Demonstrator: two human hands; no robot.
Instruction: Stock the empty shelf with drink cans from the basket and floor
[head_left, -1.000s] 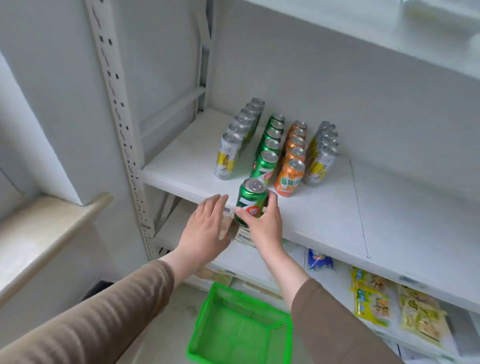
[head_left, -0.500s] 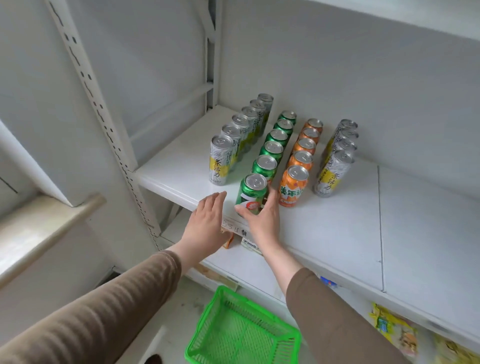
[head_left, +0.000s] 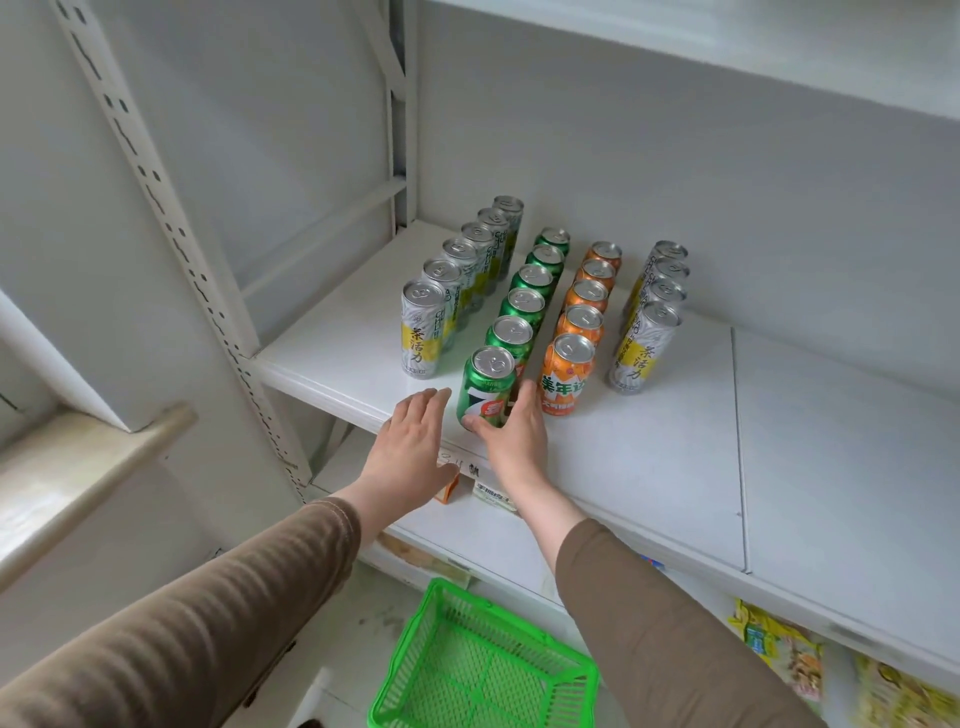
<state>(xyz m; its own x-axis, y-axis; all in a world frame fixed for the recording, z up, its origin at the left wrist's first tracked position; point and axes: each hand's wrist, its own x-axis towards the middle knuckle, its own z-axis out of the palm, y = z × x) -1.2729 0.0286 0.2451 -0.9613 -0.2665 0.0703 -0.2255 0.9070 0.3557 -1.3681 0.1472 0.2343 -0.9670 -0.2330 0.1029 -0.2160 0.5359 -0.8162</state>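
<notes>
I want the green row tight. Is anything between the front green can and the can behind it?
Nothing visible. The right hand holds the front green can at the shelf edge, directly before the next green can. The left hand rests open beside it.

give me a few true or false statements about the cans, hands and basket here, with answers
1. The right hand grips the front green can. True.
2. The left hand holds an orange can. False: it holds nothing, fingers straight, beside the green can.
3. The green basket is full of cans. False: no cans show in it.
4. The orange row stands right of the green row. True.
</notes>
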